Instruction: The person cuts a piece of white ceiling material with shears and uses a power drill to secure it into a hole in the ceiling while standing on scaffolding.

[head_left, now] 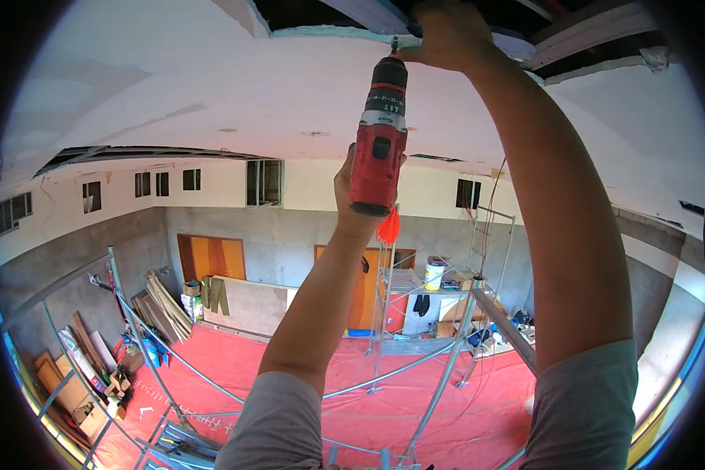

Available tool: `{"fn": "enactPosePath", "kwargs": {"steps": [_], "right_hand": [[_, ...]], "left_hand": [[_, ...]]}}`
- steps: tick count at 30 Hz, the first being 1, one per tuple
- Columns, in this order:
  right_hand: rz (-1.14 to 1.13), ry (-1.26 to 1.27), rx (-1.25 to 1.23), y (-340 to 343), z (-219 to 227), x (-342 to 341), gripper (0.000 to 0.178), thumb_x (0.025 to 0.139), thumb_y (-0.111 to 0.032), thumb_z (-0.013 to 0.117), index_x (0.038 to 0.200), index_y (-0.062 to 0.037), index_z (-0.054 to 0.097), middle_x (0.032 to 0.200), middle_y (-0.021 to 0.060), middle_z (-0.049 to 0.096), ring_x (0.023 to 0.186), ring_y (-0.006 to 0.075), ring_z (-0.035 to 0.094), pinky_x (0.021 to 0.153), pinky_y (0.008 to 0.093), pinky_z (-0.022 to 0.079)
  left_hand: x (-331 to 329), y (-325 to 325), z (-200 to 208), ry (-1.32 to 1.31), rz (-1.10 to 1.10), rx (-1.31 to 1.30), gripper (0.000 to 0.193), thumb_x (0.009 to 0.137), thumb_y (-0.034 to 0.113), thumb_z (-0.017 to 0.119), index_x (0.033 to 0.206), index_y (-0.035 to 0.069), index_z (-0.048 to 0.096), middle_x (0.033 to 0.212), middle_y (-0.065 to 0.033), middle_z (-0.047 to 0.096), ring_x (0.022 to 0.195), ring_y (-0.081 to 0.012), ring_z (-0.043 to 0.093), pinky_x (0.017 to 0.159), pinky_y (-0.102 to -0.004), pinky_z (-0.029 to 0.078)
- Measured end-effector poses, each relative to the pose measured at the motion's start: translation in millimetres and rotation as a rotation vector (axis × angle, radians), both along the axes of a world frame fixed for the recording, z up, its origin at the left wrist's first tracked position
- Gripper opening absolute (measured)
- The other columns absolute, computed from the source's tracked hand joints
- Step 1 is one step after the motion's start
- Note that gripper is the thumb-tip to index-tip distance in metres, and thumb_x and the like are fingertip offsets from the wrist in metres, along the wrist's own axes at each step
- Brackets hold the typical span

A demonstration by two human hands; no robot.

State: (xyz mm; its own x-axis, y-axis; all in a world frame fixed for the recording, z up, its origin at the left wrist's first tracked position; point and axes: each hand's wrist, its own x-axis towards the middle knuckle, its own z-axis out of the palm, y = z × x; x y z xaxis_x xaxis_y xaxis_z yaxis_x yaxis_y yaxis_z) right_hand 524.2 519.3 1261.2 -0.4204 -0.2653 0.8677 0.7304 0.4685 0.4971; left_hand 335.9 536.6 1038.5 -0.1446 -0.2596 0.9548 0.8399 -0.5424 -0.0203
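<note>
Overhead, my left hand (345,184) is closed round the handle of a red and black cordless drill (378,157), which points upward. The tip of its bit (395,48) meets the cut edge of the white ceiling board (329,31). Beside the bit, my right hand (453,37) reaches up to the opening, its thumb near the tip and its fingers curled at a pale metal channel (368,14) that runs along the edge. Part of those fingers is lost in the dark gap, and any screw at the bit is too small to make out.
Scaffold tubes (446,384) and a rail (503,329) stand close below. Further off, a scaffold tower (384,313) carries a white bucket (435,274). Red sheeting (290,368) covers the floor. Boards (164,305) lean at the left wall; more framing (595,35) shows in the ceiling opening.
</note>
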Motion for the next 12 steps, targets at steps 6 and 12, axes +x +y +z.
{"fn": "enactPosePath", "kwargs": {"steps": [6,12], "right_hand": [[0.018,-0.048,-0.001,1.4,2.6,-1.6,0.080,0.075,-0.062,0.080,0.124,0.0002,0.068,0.129,0.0224,0.067,0.126,0.0388,0.059,0.108,0.0486,0.047],[-0.049,-0.056,-0.031,-9.3,0.1,3.9,0.082,0.079,-0.062,0.077,0.131,0.0000,0.065,0.138,0.0234,0.062,0.135,0.0383,0.054,0.114,0.0461,0.043]], "left_hand": [[-7.7,1.6,-2.3,0.080,0.141,0.078,0.027,0.091,0.025,0.081,0.111,0.010,0.070,0.096,-0.0071,0.077,0.085,-0.0246,0.075,0.076,-0.0352,0.059],[-13.0,2.5,-2.4,0.087,-0.011,-0.056,0.039,0.097,0.011,0.072,0.132,0.003,0.056,0.113,-0.0140,0.073,0.094,-0.0215,0.075,0.063,-0.0250,0.062]]}}
